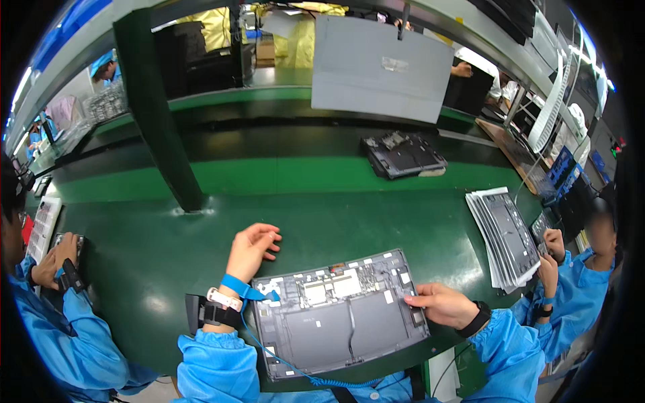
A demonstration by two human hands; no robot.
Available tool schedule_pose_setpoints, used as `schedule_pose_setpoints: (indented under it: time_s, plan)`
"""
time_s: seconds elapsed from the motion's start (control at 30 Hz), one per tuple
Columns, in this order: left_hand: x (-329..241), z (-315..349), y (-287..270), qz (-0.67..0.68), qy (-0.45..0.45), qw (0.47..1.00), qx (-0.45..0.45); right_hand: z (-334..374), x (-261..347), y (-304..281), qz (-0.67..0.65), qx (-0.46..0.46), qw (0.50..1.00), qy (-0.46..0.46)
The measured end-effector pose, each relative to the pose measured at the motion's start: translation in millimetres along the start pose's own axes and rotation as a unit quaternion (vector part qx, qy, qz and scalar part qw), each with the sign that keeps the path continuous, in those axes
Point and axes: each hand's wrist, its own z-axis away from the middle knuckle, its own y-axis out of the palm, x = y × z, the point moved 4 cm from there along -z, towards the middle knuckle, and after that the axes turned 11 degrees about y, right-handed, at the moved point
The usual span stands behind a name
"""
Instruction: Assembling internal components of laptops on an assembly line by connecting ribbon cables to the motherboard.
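Note:
An opened laptop base [329,322] lies before me on the green bench, its inside facing up. A circuit board [339,285] runs along its far part, and a dark battery [302,336] with a cable across it fills the near part. My right hand [443,303] grips its right edge, thumb on top; the fingers beneath are partly hidden. Beyond its far left corner, my left hand [254,248] hovers with loosely bent fingers apart, holding nothing. A blue wrist strap [242,287] on that wrist trails a coiled blue cord [336,383] across the base's near side.
At right stands a stack of laptop bases [500,235] with white sheets between them. Another dark laptop part [403,154] lies at the back, below a hanging grey panel [379,67]. A green post [158,114] rises from the bench. Co-workers' hands are busy at both sides.

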Motion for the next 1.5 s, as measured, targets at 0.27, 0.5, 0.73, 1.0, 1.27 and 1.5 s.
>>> schedule_pose_setpoints:
  time_s: [0.27,0.5,0.73,1.0,1.27,1.5]
  plan:
    - [1.1,1.3,-2.0,0.096,-0.033,0.992,-0.071,-2.6,7.5,-25.4,-0.097,-0.093,0.989,-0.063]
    - [2.6,-1.5,-19.1,0.111,0.015,0.972,-0.208,-65.6,120.0,-47.1,-0.150,-0.034,0.967,-0.205]
    - [1.2,-7.1,-9.6,-0.040,0.026,0.989,-0.139,-225.6,228.5,32.1,-0.167,0.086,0.938,-0.292]
    - [-5.3,-2.0,-6.4,-0.077,0.014,0.989,-0.125,-332.8,256.3,173.9,-0.232,0.145,0.924,-0.267]
    - [-1.6,-4.4,-8.6,-0.068,0.020,0.989,-0.127,-309.3,285.6,109.7,-0.083,-0.083,0.934,-0.338]
    - [-6.7,-2.9,-9.8,-0.091,0.029,0.987,-0.128,-157.3,296.2,-109.7,0.314,-0.696,0.550,-0.338]
